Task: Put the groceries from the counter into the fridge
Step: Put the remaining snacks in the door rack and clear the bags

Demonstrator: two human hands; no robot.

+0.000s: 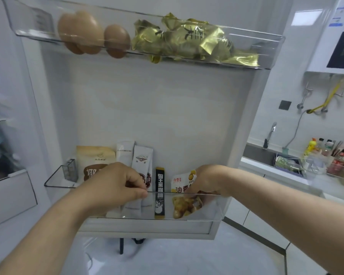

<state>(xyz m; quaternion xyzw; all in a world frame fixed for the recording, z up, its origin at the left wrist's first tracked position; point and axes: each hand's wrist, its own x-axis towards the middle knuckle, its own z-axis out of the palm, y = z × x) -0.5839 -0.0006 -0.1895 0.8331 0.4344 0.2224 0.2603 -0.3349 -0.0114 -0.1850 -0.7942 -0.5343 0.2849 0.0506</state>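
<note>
Lower door shelf [212, 208] at six o'clock: the left hand [115, 187], at seven, pinched a white sachet [142, 161]; the right hand [206, 181], at five, gripped a snack pouch [182, 184] standing inside the shelf.

I see the chestnut packet [184, 197] leaning in the lower door shelf [212, 211], just beside an upright black coffee stick [160, 195] and white sachets [142, 162].
</note>
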